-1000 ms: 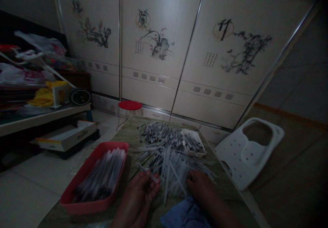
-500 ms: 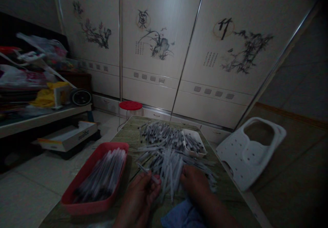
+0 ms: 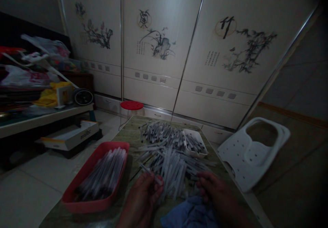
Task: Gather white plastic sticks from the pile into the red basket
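Observation:
My left hand (image 3: 147,188) is closed around a slim clear pen tube (image 3: 151,174), which points up and to the left. My right hand (image 3: 210,185) has its fingers pinched at the right side of the pile; a small dark piece seems to be at the fingertips, too dim to name. Between and beyond the hands lies a heap of clear pen barrels (image 3: 173,173). Behind it is a pile of short pale pieces with dark ends (image 3: 160,132). A red tray (image 3: 87,205) on the left holds many clear pens with dark ends (image 3: 105,173).
A white tray (image 3: 196,154) with more short pieces stands at the back right of the table (image 3: 133,122). A blue cloth (image 3: 189,214) lies at the near edge. A white plastic chair (image 3: 248,156) is to the right, a red stool (image 3: 131,105) behind.
My right hand has moved right, away from the barrels, uncovering part of the heap and more of the blue cloth. My left hand stays nearly in place with the pen tube.

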`<action>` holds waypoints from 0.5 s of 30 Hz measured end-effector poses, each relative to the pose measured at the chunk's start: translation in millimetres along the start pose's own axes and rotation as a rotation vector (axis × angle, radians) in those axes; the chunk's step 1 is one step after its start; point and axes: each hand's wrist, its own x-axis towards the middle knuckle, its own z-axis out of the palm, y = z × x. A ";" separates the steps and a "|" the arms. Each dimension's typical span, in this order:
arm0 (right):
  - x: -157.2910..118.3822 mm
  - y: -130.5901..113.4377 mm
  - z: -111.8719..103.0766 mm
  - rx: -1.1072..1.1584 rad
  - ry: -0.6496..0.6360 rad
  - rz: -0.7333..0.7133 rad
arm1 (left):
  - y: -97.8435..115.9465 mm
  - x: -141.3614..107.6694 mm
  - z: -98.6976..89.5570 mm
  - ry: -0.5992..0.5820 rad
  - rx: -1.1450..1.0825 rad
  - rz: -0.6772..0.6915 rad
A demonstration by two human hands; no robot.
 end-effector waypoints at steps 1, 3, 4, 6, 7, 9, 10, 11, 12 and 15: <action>-5.5 1.8 2.2 0.162 -0.035 0.056 | -1.6 0.0 0.6 -0.003 0.005 0.003; -14.3 3.9 8.3 0.454 -0.082 0.153 | -4.2 -1.1 3.1 -0.011 0.010 0.007; -17.5 4.2 11.6 0.555 -0.098 0.196 | -5.3 -2.0 4.7 -0.019 0.011 0.007; -21.8 3.6 17.5 0.672 -0.127 0.251 | -7.0 -4.5 8.5 -0.038 0.012 0.005; -22.9 3.2 19.8 0.700 -0.137 0.268 | -7.6 -5.8 10.4 -0.043 0.013 0.002; -23.9 3.2 23.2 0.727 -0.161 0.280 | -9.0 -7.8 14.2 -0.042 0.017 -0.015; -23.9 3.9 24.4 0.734 -0.175 0.281 | -9.7 -8.4 16.1 -0.038 0.013 -0.024; -23.9 5.1 25.6 0.739 -0.191 0.279 | -10.6 -8.6 18.0 -0.036 0.006 -0.035; -23.9 6.6 26.8 0.745 -0.202 0.273 | -11.6 -8.4 19.9 -0.034 -0.003 -0.046; -24.5 11.5 30.9 0.738 -0.189 0.255 | -15.8 -6.7 24.9 -0.016 -0.021 -0.085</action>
